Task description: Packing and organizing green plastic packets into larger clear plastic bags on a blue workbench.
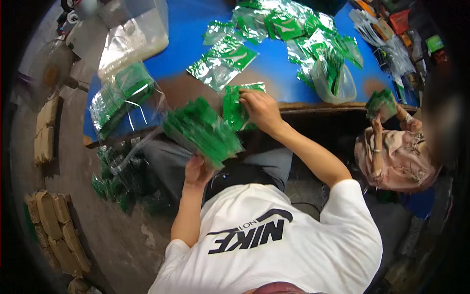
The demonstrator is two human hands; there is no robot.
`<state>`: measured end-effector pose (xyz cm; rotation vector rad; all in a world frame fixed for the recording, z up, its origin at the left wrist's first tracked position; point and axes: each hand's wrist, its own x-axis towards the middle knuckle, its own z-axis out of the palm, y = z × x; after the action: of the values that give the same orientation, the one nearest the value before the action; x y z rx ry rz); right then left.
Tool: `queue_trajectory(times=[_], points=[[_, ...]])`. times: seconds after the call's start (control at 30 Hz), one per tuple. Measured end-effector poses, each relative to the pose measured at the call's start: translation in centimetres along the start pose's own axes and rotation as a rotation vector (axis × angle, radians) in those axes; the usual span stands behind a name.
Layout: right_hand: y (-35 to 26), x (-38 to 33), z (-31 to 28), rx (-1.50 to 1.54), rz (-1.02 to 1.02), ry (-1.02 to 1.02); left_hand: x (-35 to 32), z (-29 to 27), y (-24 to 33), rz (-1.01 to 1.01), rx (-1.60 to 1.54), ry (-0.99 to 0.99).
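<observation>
My left hand [197, 170] grips a thick, fanned stack of green plastic packets [203, 131] by its lower edge, above my lap. To the right of that stack, my right hand [262, 110] has its fingers closed on the upper part of a single green packet [236, 110] at the table's front edge. Its fingertips are partly hidden. Just beyond lie a few loose green-and-transparent packets [223, 61]. Left of the stack, a transparent plastic bag [120, 100] filled with rows of green packets rests at the table's corner.
Farther back on the blue table [188, 29] lies a heap of packets [284, 24]. A translucent tub [345, 88] of packets stands at the front right, a larger plastic bin [134, 41] at the back left. On the right, a co-worker's hands [377, 122] hold packets. Brown bundles [54, 225] line the floor.
</observation>
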<state>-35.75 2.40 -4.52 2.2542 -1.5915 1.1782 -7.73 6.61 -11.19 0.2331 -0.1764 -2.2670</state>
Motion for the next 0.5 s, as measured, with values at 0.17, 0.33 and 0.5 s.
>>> queue_trajectory(times=[0.17,0.33,0.5], points=[[0.7,1.0,1.2,-0.078,-0.088,0.077,1.9,-2.0,-0.3,0.006,-0.036,-0.068],[0.0,0.2,0.4,0.015,0.052,0.054,0.2,-1.4,-0.6,0.033,0.185,0.004],[-1.9,-0.5,-2.8,-0.090,-0.008,-0.208,-1.8,-1.4,-0.8,0.029,0.163,0.022]])
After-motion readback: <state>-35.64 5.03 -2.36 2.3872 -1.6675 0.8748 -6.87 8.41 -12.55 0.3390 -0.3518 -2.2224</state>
